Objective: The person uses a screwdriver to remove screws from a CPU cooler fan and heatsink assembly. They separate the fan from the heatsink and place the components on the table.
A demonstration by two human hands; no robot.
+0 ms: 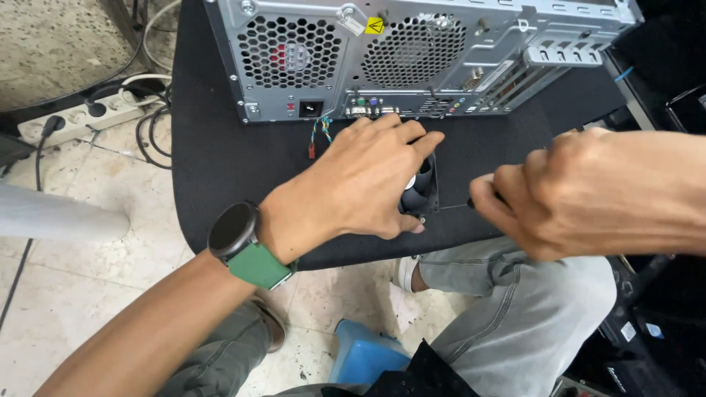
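My left hand (pixel 364 180) rests on a small black case fan (pixel 421 192), fingers curled over it and pressing it onto the black mat (pixel 220 162). A thin twisted wire with a red plug (pixel 318 136) runs out from under that hand. My right hand (pixel 548 191) is closed around a dark tool, probably a screwdriver (pixel 460 205), whose slim tip points left at the fan's lower right corner. A grey desktop computer case (pixel 412 55) lies just beyond, its rear panel with vents and ports facing me. A dark watch with a green strap (pixel 243 242) is on my left wrist.
A white power strip (pixel 81 114) with black cables lies on the tiled floor at the left. My knees in grey trousers (pixel 529 309) and a blue stool (pixel 364 353) are below the mat. Dark equipment (pixel 662 88) stands at the right edge.
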